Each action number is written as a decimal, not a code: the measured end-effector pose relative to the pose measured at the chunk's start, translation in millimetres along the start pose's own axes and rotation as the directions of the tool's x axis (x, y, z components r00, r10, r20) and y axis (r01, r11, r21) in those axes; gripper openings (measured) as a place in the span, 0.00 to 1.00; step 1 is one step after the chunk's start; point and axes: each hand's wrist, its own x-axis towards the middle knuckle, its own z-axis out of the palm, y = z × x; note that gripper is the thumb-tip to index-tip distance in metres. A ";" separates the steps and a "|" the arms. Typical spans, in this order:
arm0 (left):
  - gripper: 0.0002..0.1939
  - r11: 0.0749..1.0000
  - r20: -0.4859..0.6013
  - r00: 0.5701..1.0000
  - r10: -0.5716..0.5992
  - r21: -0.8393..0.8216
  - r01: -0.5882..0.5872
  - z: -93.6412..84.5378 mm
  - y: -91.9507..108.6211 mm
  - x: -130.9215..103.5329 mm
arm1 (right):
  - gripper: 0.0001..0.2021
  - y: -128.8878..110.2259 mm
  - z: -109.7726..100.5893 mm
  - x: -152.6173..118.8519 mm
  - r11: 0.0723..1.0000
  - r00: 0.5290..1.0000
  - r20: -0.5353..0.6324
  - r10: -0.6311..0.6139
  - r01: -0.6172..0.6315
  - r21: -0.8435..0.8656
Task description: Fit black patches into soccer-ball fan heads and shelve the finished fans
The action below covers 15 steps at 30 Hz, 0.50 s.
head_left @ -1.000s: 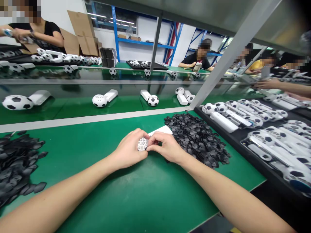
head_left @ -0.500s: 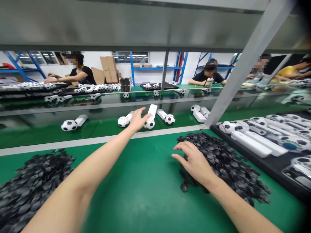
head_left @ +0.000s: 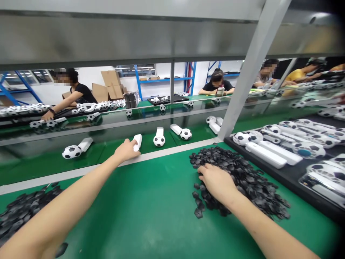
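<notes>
My left hand [head_left: 126, 150] is closed around the football-patterned end of a handheld fan at the belt's near edge. The fan's white handle [head_left: 138, 139] sticks up past my fingers, and its round head is mostly covered. To its right on the green belt lie a second football fan [head_left: 159, 139] and a third fan [head_left: 185, 134]; another fan [head_left: 72, 151] lies to the left. My right hand [head_left: 217, 182] rests palm down on a pile of small black flat pieces [head_left: 242, 176]. Its fingers are bent together among them, and what they pinch is hidden.
A black tray [head_left: 289, 181] of fan parts lies at the right. Another black pile [head_left: 27, 208] is at the left, partly behind my forearm. A slanted grey post [head_left: 242, 79] and an overhead shelf [head_left: 134, 39] frame the belt. Several co-workers sit across from me.
My left hand has come back and left onto a fan and closed on it. My right hand has lowered onto the black pieces, fingers drawn together. The view has shifted somewhat.
</notes>
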 end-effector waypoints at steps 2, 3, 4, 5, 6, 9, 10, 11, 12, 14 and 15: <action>0.27 0.999 0.042 0.998 0.045 -0.002 -0.044 -3.9 7.3 -26.9 | 0.08 -2.3 -1.9 -0.9 1.000 1.000 0.028 0.000 0.000 -0.002; 0.28 0.996 0.071 0.993 0.091 -0.015 -0.090 -5.5 12.0 -41.9 | 0.08 -3.2 -2.6 -1.3 1.000 0.999 0.036 -0.004 0.004 -0.001; 0.30 0.987 0.105 0.982 0.157 -0.044 -0.154 -6.9 17.5 -56.9 | 0.08 -3.7 -2.9 -1.6 1.000 0.999 0.040 -0.007 0.007 0.001; 0.32 0.968 0.146 0.959 0.244 -0.091 -0.233 -8.0 23.7 -71.1 | 0.08 -3.8 -2.9 -1.8 1.000 0.999 0.040 -0.011 0.011 0.005; 0.34 0.938 0.182 0.923 0.340 -0.144 -0.317 -8.8 30.3 -83.7 | 0.08 -3.5 -2.5 -1.9 1.000 0.999 0.033 -0.014 0.013 0.011; 0.31 0.826 0.171 0.810 0.561 -0.191 -0.531 -7.4 50.5 -108.2 | 0.06 -0.3 0.2 -1.3 0.999 1.000 0.003 -0.011 0.011 0.033; 0.29 0.793 0.136 0.783 0.607 -0.173 -0.584 -5.2 56.4 -112.1 | 0.06 1.2 1.4 -0.9 0.999 1.000 -0.004 -0.010 0.010 0.038; 0.28 0.768 0.101 0.764 0.637 -0.164 -0.619 -1.9 61.7 -114.4 | 0.05 2.5 2.6 -0.4 0.999 1.000 -0.008 -0.009 0.010 0.041; 0.27 0.758 0.074 0.759 0.647 -0.171 -0.630 2.3 66.3 -115.8 | 0.05 3.6 3.8 0.0 0.999 1.000 -0.008 -0.012 0.013 0.040; 0.27 0.780 0.052 0.790 0.611 -0.209 -0.590 12.5 73.4 -118.2 | 0.05 4.2 5.8 0.3 0.999 1.000 -0.016 -0.016 0.017 0.041; 0.28 0.806 0.045 0.818 0.573 -0.215 -0.552 17.7 76.2 -119.7 | 0.06 3.7 6.6 0.2 0.999 0.999 -0.032 -0.019 0.020 0.048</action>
